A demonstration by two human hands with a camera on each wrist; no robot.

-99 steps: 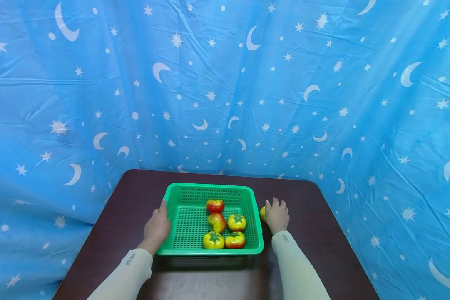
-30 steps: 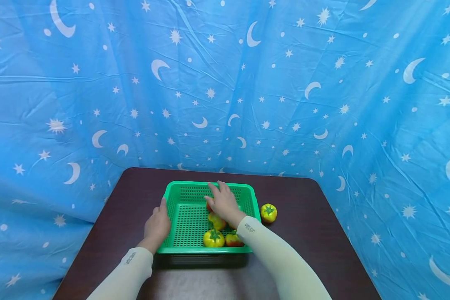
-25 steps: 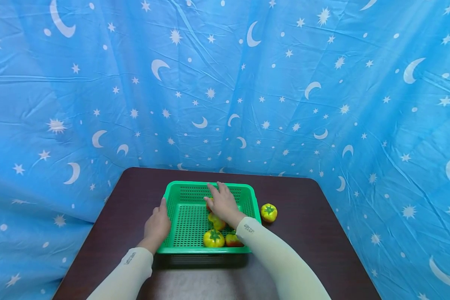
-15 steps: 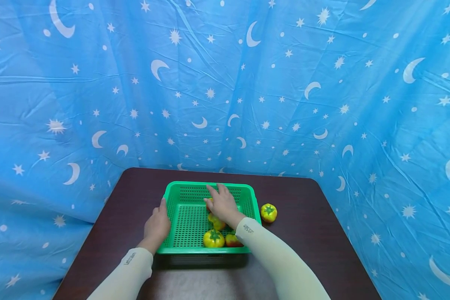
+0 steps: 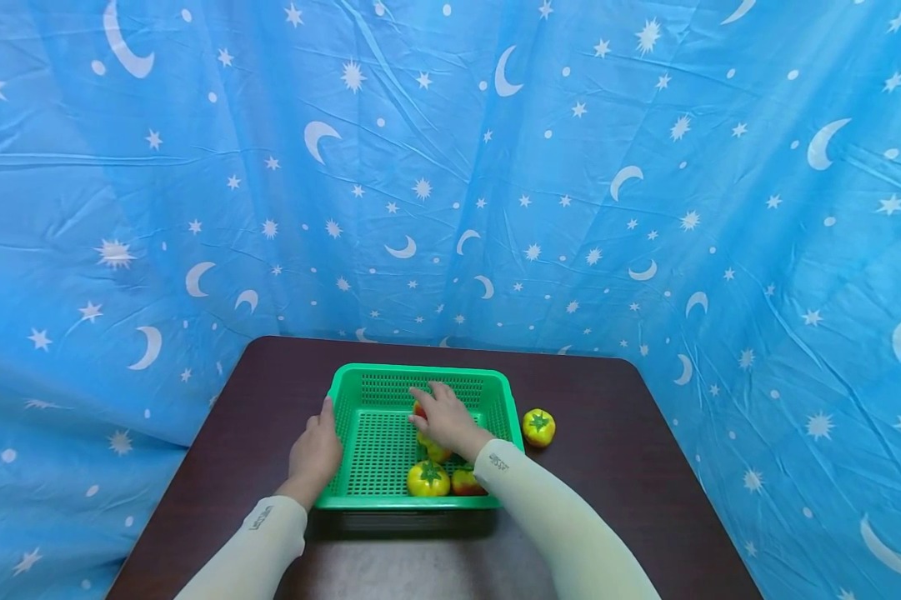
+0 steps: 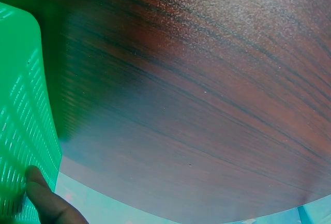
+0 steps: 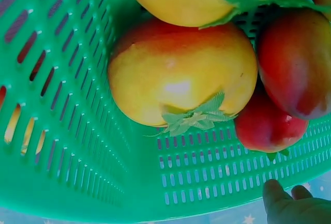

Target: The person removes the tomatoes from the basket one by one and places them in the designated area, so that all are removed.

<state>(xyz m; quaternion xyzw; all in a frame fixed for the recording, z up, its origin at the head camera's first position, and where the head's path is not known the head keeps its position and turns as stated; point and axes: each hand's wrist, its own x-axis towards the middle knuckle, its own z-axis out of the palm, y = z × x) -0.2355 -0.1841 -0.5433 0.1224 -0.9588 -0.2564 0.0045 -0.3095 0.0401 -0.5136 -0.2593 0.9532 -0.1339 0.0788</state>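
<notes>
A green plastic basket (image 5: 375, 502) sits on the dark table with several yellow-and-red tomatoes in it. At its left side my left hand (image 5: 316, 450) holds the rim; in the left wrist view a fingertip (image 6: 35, 175) lies along the outer wall. My right hand (image 5: 450, 423) hovers inside the basket over the far tomatoes, fingers spread and holding nothing. Beneath it, a red tomato (image 5: 418, 409) peeks out and a yellow one (image 5: 435, 450) is partly covered. In the right wrist view, a leafy tomato (image 7: 181, 74) lies by the wall, and fingertips (image 7: 274, 190) show near the far side.
A single yellow tomato (image 5: 538, 427) stands on the table just right of the basket. At the front of the basket lie a yellow tomato (image 5: 427, 479) and a redder one (image 5: 465, 482), partly behind the right sleeve. A blue curtain (image 5: 450, 167) hangs behind the table (image 5: 608, 500).
My right hand has left the tomato on the table and come over the basket; in the last half second it has drawn slightly back toward me. The left hand stays at the rim.
</notes>
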